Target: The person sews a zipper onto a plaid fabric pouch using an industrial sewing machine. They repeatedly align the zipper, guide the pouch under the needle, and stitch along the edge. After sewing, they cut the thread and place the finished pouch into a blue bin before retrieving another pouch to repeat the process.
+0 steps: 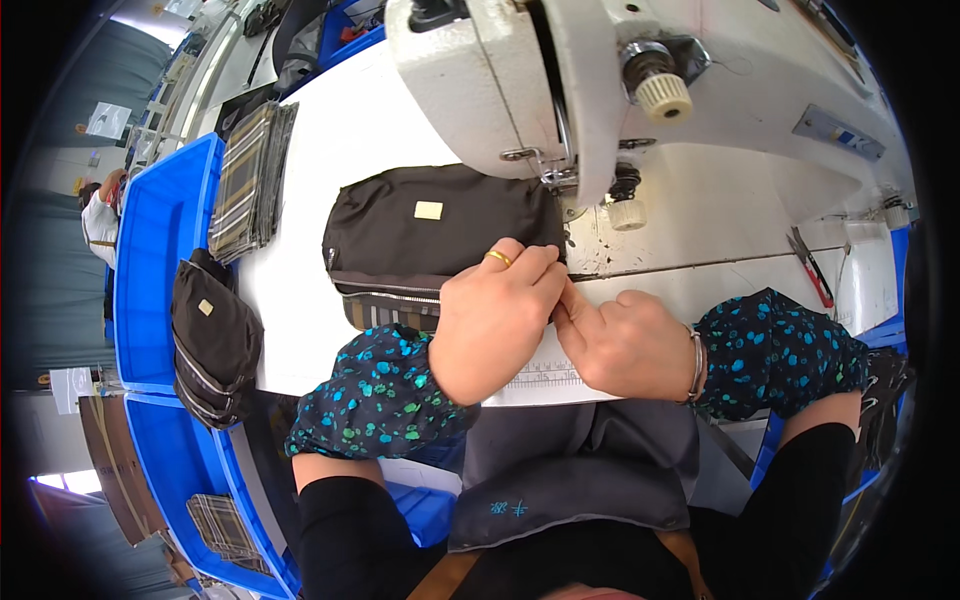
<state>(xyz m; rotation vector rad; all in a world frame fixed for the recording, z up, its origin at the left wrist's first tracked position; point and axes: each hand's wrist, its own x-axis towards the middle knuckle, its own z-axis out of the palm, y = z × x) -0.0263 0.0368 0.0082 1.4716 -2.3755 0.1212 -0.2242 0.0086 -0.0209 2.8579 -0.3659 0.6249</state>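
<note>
A dark brown fabric pouch (385,225) with a small cream label and a silver zipper lies on the white sewing table, its right edge beside the needle area of a sewing machine (500,90). Striped fabric shows below the zipper. My left hand (497,320), with a gold ring, bends over the pouch's lower right corner, fingers closed on its edge. Against it, my right hand (630,345) pinches the same corner, thumb and fingertips together. The fingertips partly hide that corner, so the exact hold is covered. Patterned sleeve covers wrap both forearms.
Left of the table, a similar brown pouch (215,335) rests by a blue bin (160,270). A stack of plaid fabric pieces (250,175) lies at the table's left edge. Red-handled scissors (812,268) are at the right. A printed ruler (545,377) runs along the front edge.
</note>
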